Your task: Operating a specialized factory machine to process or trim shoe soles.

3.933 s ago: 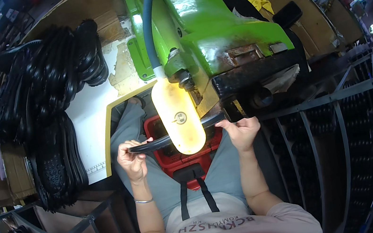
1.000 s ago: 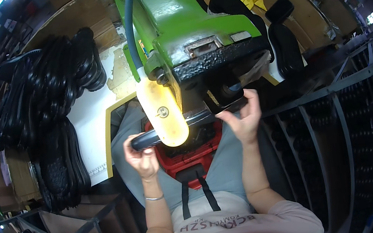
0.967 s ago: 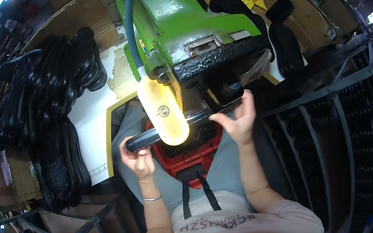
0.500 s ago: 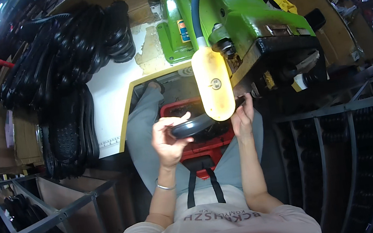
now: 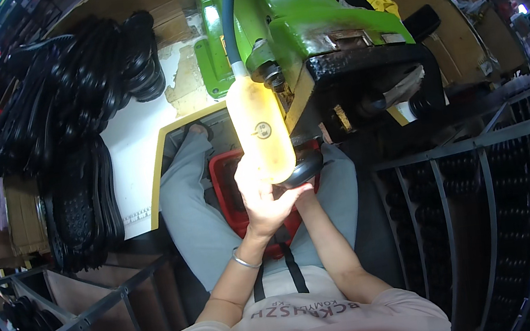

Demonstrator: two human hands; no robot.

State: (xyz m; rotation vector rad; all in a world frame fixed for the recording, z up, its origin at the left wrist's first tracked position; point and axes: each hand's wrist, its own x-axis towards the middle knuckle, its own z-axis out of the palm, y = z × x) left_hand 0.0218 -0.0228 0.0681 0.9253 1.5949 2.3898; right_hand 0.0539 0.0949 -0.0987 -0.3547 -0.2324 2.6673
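Note:
A black shoe sole (image 5: 303, 169) is held under the machine's front, partly behind a yellow oval lamp-like housing (image 5: 261, 129). My left hand (image 5: 262, 203) is closed on the sole's near left part, its thumb stretched to the right below the rim and its fingertips lost behind the housing in bright light. Just below the sole, my right hand (image 5: 304, 196) grips it from underneath; the left thumb and the sole hide most of its fingers. The green machine (image 5: 299, 25) rises right above both hands, its dark head (image 5: 360, 74) to their right.
Stacks of black soles (image 5: 82, 191) lie on the white table (image 5: 137, 197) with a yellow edge, at the left. A red crate (image 5: 235, 220) sits between my knees. Metal racks (image 5: 478, 142) stand at the right, another rack (image 5: 78, 327) at the lower left. Cardboard boxes (image 5: 438, 26) stand behind.
My left hand has moved right and up to the housing, and my right hand has come in beside it. The sole has turned and now shows its end. The whole view has shifted somewhat.

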